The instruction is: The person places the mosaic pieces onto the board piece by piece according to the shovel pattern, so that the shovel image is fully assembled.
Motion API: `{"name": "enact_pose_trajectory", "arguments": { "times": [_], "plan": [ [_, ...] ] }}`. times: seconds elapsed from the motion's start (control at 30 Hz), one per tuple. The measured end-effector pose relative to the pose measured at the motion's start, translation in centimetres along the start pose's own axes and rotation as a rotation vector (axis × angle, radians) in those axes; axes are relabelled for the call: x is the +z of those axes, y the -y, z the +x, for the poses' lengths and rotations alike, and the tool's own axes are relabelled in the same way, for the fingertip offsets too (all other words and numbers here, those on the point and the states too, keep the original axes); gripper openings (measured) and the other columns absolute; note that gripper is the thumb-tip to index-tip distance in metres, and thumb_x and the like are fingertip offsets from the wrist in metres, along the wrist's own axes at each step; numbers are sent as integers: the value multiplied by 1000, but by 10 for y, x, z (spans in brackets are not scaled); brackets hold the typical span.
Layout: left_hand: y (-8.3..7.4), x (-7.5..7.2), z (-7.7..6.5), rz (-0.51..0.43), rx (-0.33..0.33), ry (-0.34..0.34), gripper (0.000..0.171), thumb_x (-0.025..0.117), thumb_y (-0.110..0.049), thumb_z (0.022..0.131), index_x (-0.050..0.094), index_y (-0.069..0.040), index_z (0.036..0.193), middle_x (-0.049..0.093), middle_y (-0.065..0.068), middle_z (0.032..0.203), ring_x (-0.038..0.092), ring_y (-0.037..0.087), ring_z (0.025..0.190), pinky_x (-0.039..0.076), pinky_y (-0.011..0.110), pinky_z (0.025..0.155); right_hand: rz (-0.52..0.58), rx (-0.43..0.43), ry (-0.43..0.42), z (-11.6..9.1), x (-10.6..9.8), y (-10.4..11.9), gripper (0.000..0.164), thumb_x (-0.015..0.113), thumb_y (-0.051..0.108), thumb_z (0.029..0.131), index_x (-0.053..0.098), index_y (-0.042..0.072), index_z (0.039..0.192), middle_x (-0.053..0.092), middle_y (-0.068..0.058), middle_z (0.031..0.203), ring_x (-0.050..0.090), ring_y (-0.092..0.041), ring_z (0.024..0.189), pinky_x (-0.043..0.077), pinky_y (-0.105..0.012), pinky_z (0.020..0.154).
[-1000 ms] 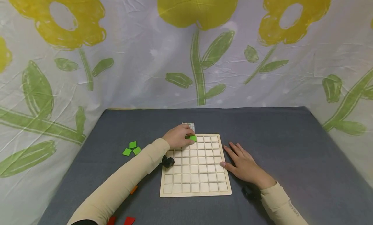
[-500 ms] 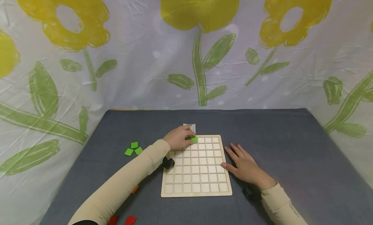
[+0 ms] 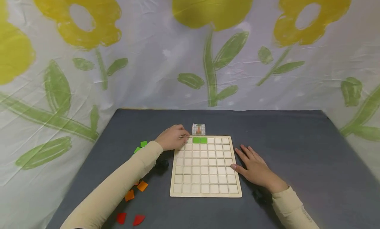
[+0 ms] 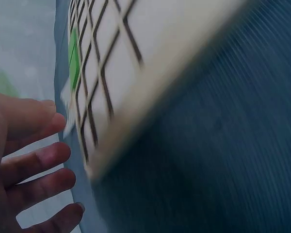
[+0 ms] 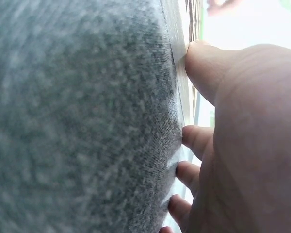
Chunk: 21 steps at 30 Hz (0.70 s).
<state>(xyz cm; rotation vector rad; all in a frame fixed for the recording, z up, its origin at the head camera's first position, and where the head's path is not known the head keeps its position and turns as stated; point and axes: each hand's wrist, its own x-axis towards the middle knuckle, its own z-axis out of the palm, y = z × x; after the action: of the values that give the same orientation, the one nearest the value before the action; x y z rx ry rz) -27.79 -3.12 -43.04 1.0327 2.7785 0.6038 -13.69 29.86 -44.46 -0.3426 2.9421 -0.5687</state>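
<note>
Two green square tiles (image 3: 200,140) sit side by side in the top row of a pale wooden grid board (image 3: 206,195). My left hand (image 3: 173,137) hovers by the board's far left corner, its fingers loosely bent. In the left wrist view nothing shows between that thumb and the fingers (image 4: 56,154). My right hand (image 3: 257,169) lies spread at the board's right side. Its thumb (image 5: 206,68) touches the board's edge, and the other fingers rest on the dark cloth.
A small printed grid card (image 3: 198,129) lies just behind the board. Left of it are loose green tiles (image 3: 143,144), partly behind the left sleeve. Several orange tiles (image 3: 142,186) and red pieces (image 3: 139,219) lie nearer. A flowered curtain (image 3: 148,57) hangs behind the table.
My left hand has let go of the green tile on the board and drawn back left, uncovering a second green tile and the card. The right hand stays at the board's edge.
</note>
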Motion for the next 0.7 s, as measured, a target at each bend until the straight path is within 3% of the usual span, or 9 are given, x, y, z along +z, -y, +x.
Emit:
{"name": "enact_pose_trajectory", "arguments": {
  "times": [0.37, 0.7],
  "plan": [
    [44, -29, -58, 0, -135, -64, 28, 62, -25, 95, 66, -12, 119, 59, 6, 111, 58, 23, 94, 49, 40, 79, -4, 0, -1, 1, -2, -2, 75, 47, 56, 95, 29, 8, 150, 18, -22, 156, 11, -46, 143, 14, -63, 110],
    [72, -34, -95, -12, -229, -63, 32, 64, -19, 93, 63, -8, 123, 57, 12, 113, 58, 26, 98, 49, 45, 83, -2, -27, 3, 0, -5, 6, 74, 50, 53, 95, 32, 6, 149, 21, -25, 154, 14, -48, 141, 16, -65, 108]
  ]
}}
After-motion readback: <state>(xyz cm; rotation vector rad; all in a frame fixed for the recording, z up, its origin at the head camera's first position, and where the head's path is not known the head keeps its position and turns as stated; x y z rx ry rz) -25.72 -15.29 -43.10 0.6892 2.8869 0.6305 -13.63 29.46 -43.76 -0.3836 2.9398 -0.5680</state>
